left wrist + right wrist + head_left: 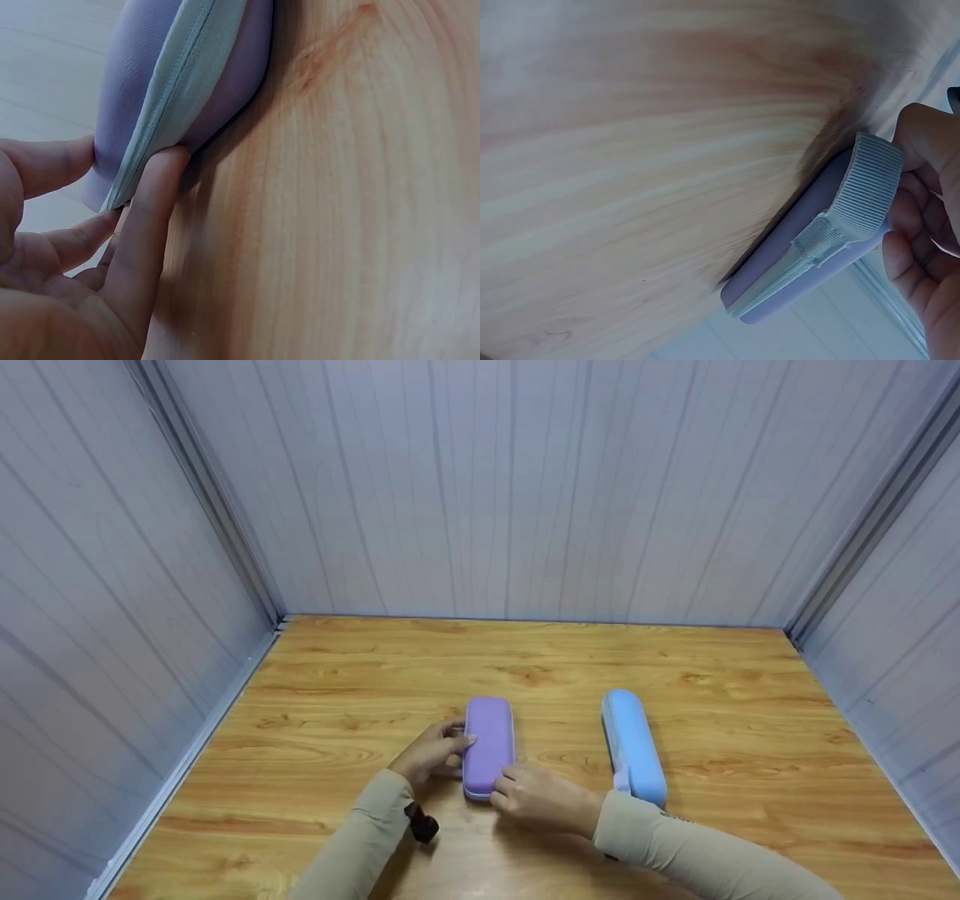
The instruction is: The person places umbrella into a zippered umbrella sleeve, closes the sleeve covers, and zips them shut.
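Observation:
In the head view a purple zippered case (489, 735) lies lengthwise on the wooden table between both hands. My left hand (431, 754) holds its left side, thumb on the lid and fingers along the side. The left wrist view shows those fingertips against the pale zipper band (169, 97). At the near right corner is my right hand (544, 801), its fingers curled in at the case's edge. Beside these fingers, the right wrist view shows a ribbed grey loop strap (866, 187) on the case's side. What the right fingertips pinch is partly hidden.
A blue case (637, 750) with a side strap lies to the right, close to the right forearm. Pale panel walls (510, 495) enclose the wooden table (337, 682) at the back and both sides. A black wrist device (422, 823) sits on the left sleeve.

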A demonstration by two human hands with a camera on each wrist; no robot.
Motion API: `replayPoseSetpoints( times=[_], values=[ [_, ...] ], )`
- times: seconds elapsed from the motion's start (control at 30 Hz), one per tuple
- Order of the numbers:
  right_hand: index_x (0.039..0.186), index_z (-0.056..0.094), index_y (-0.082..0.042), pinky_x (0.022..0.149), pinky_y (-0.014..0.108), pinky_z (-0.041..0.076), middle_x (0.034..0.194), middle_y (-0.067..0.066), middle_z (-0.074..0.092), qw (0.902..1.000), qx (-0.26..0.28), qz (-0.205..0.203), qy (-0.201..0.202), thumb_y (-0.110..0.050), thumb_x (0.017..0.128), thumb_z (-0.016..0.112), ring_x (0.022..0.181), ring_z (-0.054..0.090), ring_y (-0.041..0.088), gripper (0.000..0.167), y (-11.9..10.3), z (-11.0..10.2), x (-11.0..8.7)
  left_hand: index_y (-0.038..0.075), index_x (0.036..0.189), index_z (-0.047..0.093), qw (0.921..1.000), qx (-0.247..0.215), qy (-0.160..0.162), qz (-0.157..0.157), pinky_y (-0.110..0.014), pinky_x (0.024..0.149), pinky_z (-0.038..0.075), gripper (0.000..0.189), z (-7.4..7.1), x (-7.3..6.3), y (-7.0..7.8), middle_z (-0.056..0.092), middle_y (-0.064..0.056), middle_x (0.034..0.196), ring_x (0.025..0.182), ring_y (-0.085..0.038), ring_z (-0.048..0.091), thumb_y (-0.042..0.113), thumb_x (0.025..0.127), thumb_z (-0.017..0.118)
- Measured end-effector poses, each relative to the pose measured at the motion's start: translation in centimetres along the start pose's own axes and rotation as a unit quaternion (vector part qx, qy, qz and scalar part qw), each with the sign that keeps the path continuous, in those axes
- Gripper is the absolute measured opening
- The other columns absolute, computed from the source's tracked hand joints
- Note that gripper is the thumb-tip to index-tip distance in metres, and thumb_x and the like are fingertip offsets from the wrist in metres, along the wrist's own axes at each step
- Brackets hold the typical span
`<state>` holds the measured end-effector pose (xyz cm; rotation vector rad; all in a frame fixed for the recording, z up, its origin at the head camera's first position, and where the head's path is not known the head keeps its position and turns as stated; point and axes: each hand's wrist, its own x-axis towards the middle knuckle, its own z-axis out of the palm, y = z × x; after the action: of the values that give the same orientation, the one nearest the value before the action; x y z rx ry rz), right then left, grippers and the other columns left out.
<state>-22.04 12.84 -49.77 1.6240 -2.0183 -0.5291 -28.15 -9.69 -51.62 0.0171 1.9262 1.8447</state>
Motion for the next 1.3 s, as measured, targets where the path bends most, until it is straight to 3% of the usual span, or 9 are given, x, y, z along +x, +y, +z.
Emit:
replayPoseSetpoints(
  times=[0.2,0.5,0.73,0.87,1.17,1.3],
  values=[
    [0.086,0.067,-0.015,0.061,0.02,0.043,0.081,-0.004,0.062,0.9995,0.023,0.02,0.001,-0.017,0.089,0.069,0.07,0.051,0.01,0.004,0.4,0.0,-0.8,-0.002,0.149,0.041,1.0,0.007,0.005,0.0,-0.044,0.08,0.059,0.056,0.1,0.0,0.0,0.054,-0.02,0.123,0.099,-0.029,0.064,0.013,0.098,0.061],
    [0.091,0.069,-0.015,0.062,0.02,0.047,0.085,-0.003,0.064,0.9991,0.003,0.037,-0.022,-0.018,0.091,0.069,0.075,0.056,0.01,0.003,0.6,0.2,-1.4,-0.002,0.149,0.04,0.9999,0.005,0.01,-0.004,-0.045,0.079,0.059,0.058,0.1,0.0,0.0,0.054,-0.019,0.121,0.099,-0.029,0.063,0.015,0.098,0.062],
    [0.093,0.069,-0.011,0.067,0.023,0.051,0.089,0.001,0.066,0.9975,0.04,0.059,0.006,-0.029,0.087,0.075,0.082,0.061,0.013,0.019,0.7,0.6,-1.6,-0.002,0.148,0.041,0.9998,0.011,0.014,-0.005,-0.044,0.078,0.059,0.057,0.1,-0.1,-0.1,0.053,-0.019,0.122,0.101,-0.029,0.062,0.014,0.098,0.062],
    [0.094,0.069,-0.01,0.066,0.022,0.051,0.09,0.001,0.067,0.9962,0.057,0.066,0.0,-0.03,0.087,0.075,0.079,0.06,0.012,0.022,0.9,0.6,-1.7,-0.001,0.149,0.041,0.9998,0.014,0.015,-0.006,-0.044,0.079,0.059,0.057,0.0,0.0,-0.2,0.053,-0.02,0.124,0.104,-0.03,0.062,0.015,0.099,0.062],
    [0.106,0.07,-0.008,0.072,0.024,0.052,0.094,0.002,0.069,0.9955,0.044,0.084,-0.01,-0.015,0.086,0.072,0.083,0.062,0.013,0.021,1.3,0.6,-2.0,-0.002,0.15,0.039,0.9998,0.018,-0.005,0.005,-0.045,0.083,0.058,0.057,0.0,-0.1,0.1,0.052,-0.02,0.125,0.104,-0.029,0.061,0.014,0.1,0.06],
    [0.105,0.07,-0.008,0.075,0.024,0.053,0.094,0.002,0.068,0.9955,0.036,0.087,-0.012,-0.01,0.085,0.071,0.084,0.063,0.013,0.019,1.4,0.7,-2.0,-0.001,0.15,0.039,0.9998,0.017,-0.007,0.004,-0.046,0.083,0.058,0.055,0.0,0.1,0.0,0.053,-0.019,0.125,0.104,-0.029,0.06,0.013,0.1,0.059]
  ],
)
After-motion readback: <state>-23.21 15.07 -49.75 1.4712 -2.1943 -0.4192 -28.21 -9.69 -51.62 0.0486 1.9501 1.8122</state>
